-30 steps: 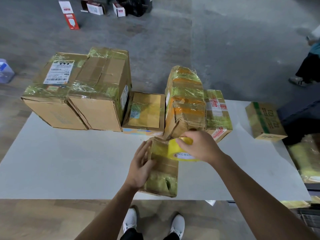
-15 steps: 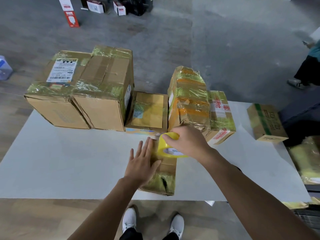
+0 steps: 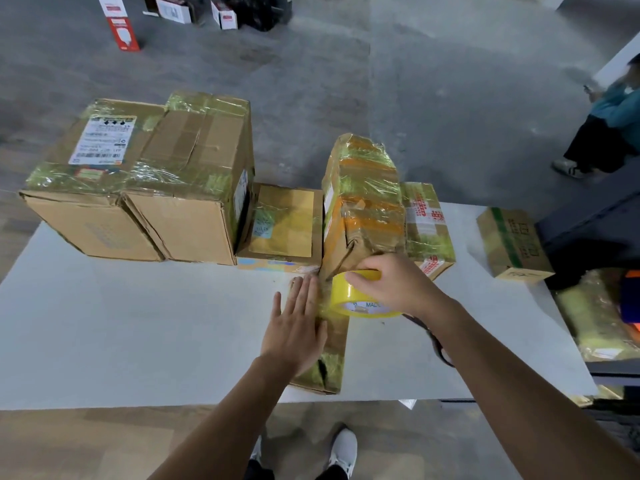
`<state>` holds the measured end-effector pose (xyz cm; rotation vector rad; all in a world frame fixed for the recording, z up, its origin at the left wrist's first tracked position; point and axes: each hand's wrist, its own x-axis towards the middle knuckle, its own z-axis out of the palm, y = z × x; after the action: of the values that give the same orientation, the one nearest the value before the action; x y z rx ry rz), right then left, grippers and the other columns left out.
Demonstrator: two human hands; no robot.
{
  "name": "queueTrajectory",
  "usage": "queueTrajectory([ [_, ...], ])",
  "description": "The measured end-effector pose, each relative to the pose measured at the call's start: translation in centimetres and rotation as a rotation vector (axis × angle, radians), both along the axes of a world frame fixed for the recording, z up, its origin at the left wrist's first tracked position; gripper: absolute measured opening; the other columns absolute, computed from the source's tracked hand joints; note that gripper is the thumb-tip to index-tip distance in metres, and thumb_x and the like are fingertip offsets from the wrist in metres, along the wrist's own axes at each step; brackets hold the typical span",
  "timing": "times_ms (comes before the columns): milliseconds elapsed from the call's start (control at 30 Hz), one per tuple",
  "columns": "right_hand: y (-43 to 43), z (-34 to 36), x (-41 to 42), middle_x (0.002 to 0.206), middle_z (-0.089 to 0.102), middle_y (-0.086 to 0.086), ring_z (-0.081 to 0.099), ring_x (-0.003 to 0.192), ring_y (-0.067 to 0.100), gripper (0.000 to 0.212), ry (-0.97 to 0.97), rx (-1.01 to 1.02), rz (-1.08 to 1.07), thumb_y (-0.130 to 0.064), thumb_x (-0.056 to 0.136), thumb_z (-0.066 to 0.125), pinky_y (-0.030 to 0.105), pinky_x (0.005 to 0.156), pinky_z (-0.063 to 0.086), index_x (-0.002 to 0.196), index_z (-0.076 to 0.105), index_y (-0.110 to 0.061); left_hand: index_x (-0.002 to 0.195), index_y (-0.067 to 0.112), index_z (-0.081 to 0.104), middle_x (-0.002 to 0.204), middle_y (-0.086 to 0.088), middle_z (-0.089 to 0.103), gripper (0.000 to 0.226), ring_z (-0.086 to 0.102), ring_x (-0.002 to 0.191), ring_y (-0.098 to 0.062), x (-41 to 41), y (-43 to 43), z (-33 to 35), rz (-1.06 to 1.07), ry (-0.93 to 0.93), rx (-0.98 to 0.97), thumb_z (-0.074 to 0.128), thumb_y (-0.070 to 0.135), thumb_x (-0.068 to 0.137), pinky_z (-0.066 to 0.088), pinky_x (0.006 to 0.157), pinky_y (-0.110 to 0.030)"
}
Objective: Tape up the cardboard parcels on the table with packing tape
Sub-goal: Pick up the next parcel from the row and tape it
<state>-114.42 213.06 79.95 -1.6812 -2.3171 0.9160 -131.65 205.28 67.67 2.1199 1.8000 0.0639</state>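
1. Gripping roll (image 3: 349, 299) from above with right hand (image 3: 391, 289), fingers curled over its rim, at parcel's (image 3: 334, 355) far end.
2. Pressing flat on parcel's left side with left hand (image 3: 296, 327), fingers straight, clasping nothing.
3. Lies lengthwise at table's (image 3: 138, 323) near edge, taped boxes (image 3: 363, 209) just beyond parcel.
4. Moved roll from mid-parcel to far end within a second: strip probably laid lengthwise, cutting likely next.

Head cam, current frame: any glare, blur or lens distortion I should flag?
Head view: diffuse, dim light, only faint shadows on the table. Head view: patchy sheen on the film around the tall parcel and the big box. Head view: wide-angle stretch toward the corners; slightly soft overall, print on the tape roll in the right hand only partly legible.
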Motion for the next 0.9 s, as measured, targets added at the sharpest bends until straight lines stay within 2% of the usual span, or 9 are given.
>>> queueTrajectory([
  [67,-0.1,-0.4,0.6,0.068,0.063,0.000,0.057,0.063,0.019,0.038,0.045,-0.053,-0.008,-0.053,0.089,0.061,0.038,0.060,0.043,0.078,0.069,-0.017,0.150,0.014,-0.024,0.154,0.001,-0.030,0.080,-0.030,0.141,-0.019,-0.2,-0.1,-0.5,0.007,0.014,-0.005,-0.011,0.054,0.082,-0.002,0.122,-0.046],
  [167,-0.5,-1.4,1.0,0.054,0.035,0.001,0.034,0.053,0.017,0.052,-0.116,0.073,-0.069,-0.050,0.089,0.061,0.032,0.052,0.026,0.061,0.046,-0.010,0.150,0.017,-0.020,0.155,0.002,-0.027,0.077,-0.025,0.144,-0.020,-0.1,0.0,-0.5,0.018,0.019,0.035,-0.007,0.057,0.086,0.000,0.121,-0.046],
  [267,-0.9,-2.6,2.6,0.055,0.043,0.002,0.044,0.059,0.021,0.050,-0.280,0.155,-0.122,-0.051,0.088,0.060,0.030,0.052,0.031,0.059,0.046,-0.012,0.151,0.016,-0.020,0.156,0.001,-0.027,0.077,-0.026,0.144,-0.020,0.0,0.1,-0.9,0.009,0.057,0.027,-0.006,0.058,0.087,0.001,0.122,-0.047],
  [400,-1.2,-4.5,3.3,0.054,0.044,0.000,0.047,0.061,0.023,0.051,-0.318,0.162,-0.168,-0.053,0.088,0.057,0.028,0.052,0.035,0.058,0.043,-0.014,0.153,0.018,-0.012,0.159,0.000,-0.020,0.075,-0.022,0.146,-0.021,0.0,0.2,-1.0,0.022,0.051,0.040,0.000,0.058,0.091,0.006,0.121,-0.049],
  [533,-1.1,-5.8,3.7,0.070,0.062,0.003,0.058,0.072,0.022,0.044,-0.334,0.126,-0.150,-0.055,0.088,0.052,0.030,0.064,0.048,0.081,0.067,-0.014,0.148,0.039,-0.023,0.156,-0.003,-0.032,0.066,-0.033,0.142,-0.023,-0.1,0.2,-0.7,-0.049,0.072,-0.006,-0.011,0.058,0.086,0.004,0.121,-0.050],
  [667,-0.9,-6.6,3.8,0.058,0.048,0.005,0.047,0.060,0.021,0.046,-0.285,0.052,-0.146,-0.048,0.090,0.054,0.029,0.052,0.034,0.067,0.052,-0.009,0.150,0.039,-0.018,0.158,-0.007,-0.029,0.071,-0.030,0.144,-0.026,0.1,0.2,0.0,-0.047,0.124,-0.065,-0.014,0.060,0.082,0.006,0.118,-0.059],
  [767,-1.2,-6.8,3.3,0.052,0.034,0.003,0.035,0.053,0.018,0.049,-0.209,0.001,-0.169,-0.041,0.091,0.056,0.031,0.050,0.025,0.057,0.034,-0.014,0.156,0.023,-0.004,0.162,-0.013,-0.018,0.083,-0.021,0.147,-0.036,2.2,0.3,1.6,0.020,0.161,-0.135,0.006,0.071,0.088,0.003,0.114,-0.067],
  [833,-1.2,-6.9,3.2,0.051,0.032,0.003,0.033,0.053,0.018,0.050,-0.196,-0.002,-0.177,-0.039,0.092,0.057,0.032,0.050,0.025,0.057,0.031,-0.015,0.155,0.010,-0.007,0.161,-0.015,-0.020,0.099,-0.020,0.145,-0.045,4.1,0.4,2.5,0.056,0.194,-0.184,0.023,0.076,0.087,0.006,0.109,-0.071],
  [900,-1.3,-7.2,3.4,0.052,0.034,0.004,0.036,0.055,0.020,0.048,-0.172,-0.004,-0.175,-0.041,0.092,0.056,0.033,0.051,0.026,0.058,0.034,-0.014,0.153,0.007,-0.012,0.160,-0.017,-0.023,0.102,-0.018,0.144,-0.048,5.3,0.5,3.0,0.078,0.238,-0.205,0.037,0.070,0.088,0.012,0.106,-0.073],
])
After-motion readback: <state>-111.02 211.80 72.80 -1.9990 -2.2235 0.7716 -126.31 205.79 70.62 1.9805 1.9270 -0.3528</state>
